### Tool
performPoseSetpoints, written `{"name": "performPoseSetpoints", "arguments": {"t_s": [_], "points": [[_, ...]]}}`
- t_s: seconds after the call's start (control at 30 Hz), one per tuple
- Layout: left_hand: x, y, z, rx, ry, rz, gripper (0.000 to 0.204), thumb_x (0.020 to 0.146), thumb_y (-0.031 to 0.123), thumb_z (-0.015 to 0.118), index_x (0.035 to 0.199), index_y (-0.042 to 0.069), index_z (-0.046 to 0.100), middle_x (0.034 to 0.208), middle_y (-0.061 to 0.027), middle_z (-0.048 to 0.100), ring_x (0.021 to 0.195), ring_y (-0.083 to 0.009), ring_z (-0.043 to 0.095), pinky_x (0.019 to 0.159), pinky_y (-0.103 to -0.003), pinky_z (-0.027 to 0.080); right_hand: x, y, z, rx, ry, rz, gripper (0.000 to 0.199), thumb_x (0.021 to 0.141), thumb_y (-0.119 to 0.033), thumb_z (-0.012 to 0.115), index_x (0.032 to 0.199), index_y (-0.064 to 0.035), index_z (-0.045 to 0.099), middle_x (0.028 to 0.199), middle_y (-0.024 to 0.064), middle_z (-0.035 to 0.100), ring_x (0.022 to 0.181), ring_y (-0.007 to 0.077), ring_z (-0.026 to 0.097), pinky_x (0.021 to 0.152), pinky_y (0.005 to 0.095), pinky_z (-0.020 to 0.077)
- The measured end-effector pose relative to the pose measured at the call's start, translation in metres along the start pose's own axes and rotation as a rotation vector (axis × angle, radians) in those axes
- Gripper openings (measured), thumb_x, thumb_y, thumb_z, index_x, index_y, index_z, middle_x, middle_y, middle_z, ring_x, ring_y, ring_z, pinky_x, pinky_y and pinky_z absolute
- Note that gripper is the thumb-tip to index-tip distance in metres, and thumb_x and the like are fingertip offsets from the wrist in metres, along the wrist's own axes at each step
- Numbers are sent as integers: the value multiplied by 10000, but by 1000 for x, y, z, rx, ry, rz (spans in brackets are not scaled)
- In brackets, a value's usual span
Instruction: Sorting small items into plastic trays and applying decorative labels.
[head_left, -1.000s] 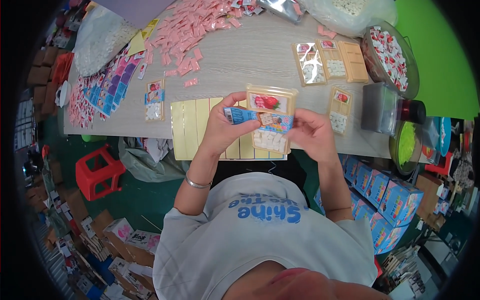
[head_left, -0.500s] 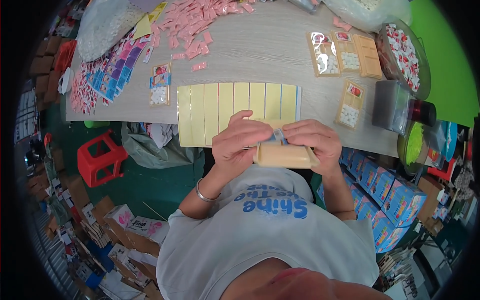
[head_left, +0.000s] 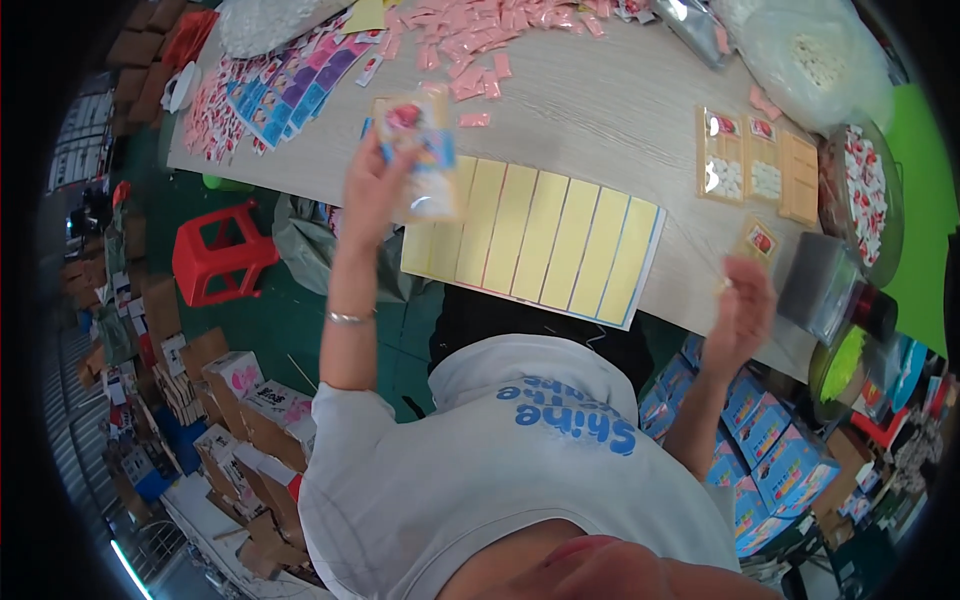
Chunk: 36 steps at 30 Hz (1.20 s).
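Note:
At the left part of the table, my left hand (head_left: pixel 375 190) is closed on a shallow plastic tray (head_left: pixel 432 165). The tray has a strawberry picture, a blue strip and white contents, though it is blurred. Another tray may lie under it; the overlap hides this. Over the table's right front, my right hand (head_left: pixel 742 310) has bent fingers smeared by motion. It is close to a tan tray with a strawberry card (head_left: pixel 760 240), which it partly covers. Between my hands lies a yellow striped sheet (head_left: pixel 540 225) at the table's front edge.
Pink sachets (head_left: pixel 475 40) are heaped at the back. Blue and purple sticker sheets (head_left: pixel 290 100) lie at the left. Filled trays (head_left: pixel 720 155) stand right, beside a bowl of small packets (head_left: pixel 865 190) and a clear box (head_left: pixel 820 275). A red stool (head_left: pixel 225 255) stands on the floor.
My hands have parted from the tray they both held before my chest. My left hand has carried it left over the table; my right hand has moved right. The view has turned.

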<state>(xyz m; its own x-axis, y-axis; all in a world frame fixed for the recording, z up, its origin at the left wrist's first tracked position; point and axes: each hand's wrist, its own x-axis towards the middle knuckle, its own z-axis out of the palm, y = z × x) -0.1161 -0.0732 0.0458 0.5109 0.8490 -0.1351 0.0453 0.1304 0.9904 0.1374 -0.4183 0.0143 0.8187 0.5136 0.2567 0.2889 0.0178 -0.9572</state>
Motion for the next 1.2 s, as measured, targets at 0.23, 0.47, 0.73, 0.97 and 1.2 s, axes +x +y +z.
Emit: {"name": "performPoseSetpoints", "arguments": {"t_s": [0.23, 0.47, 0.73, 0.97, 1.2], "points": [[92, -76, -133, 1546, 297, 187, 859, 869, 567, 664, 1405, -69, 454, 1324, -318, 554, 1245, -466, 520, 1053, -496, 416, 6, 20, -52, -1346, 61, 47, 865, 822, -356, 793, 1409, 126, 376, 1355, 328, 479, 1256, 462, 470, 1080, 499, 393], [85, -79, -70, 1490, 347, 16, 942, 876, 613, 634, 1545, 58, 270, 1513, -252, 364, 1349, -482, 370, 1047, -656, 341, 13, 33, -32, -1343, 71, 177, 994, 745, -475, 821, 1389, 135, 370, 1285, 334, 516, 1198, 477, 493, 1019, 515, 421], [21, -62, 52, 1131, -5, 635, 747, 871, 368, 739, 1477, 60, 429, 1487, -223, 429, 1376, -397, 385, 1132, -571, 242, 8, 50, -33, -1327, 90, 150, 797, 789, -337, 734, 1356, 125, 419, 1117, 276, 553, 1067, 443, 530, 913, 517, 467], [-57, -80, 189, 1029, -510, 626, 694, 842, 401, 745, 1421, 101, 509, 1492, -159, 430, 1377, -365, 376, 1138, -564, 221, -15, 32, -20, -1311, -6, 150, 785, 779, -292, 721, 1370, 128, 421, 1108, 272, 545, 1029, 436, 541, 884, 513, 481], [-87, -88, 171, 1158, -631, 656, 735, 852, 534, 682, 1449, 147, 495, 1536, -126, 389, 1423, -324, 317, 1139, -595, 186, -13, 13, -10, -1217, -309, 27, 815, 757, -271, 722, 1404, 103, 397, 1138, 232, 524, 1024, 397, 534, 859, 486, 475]]}}
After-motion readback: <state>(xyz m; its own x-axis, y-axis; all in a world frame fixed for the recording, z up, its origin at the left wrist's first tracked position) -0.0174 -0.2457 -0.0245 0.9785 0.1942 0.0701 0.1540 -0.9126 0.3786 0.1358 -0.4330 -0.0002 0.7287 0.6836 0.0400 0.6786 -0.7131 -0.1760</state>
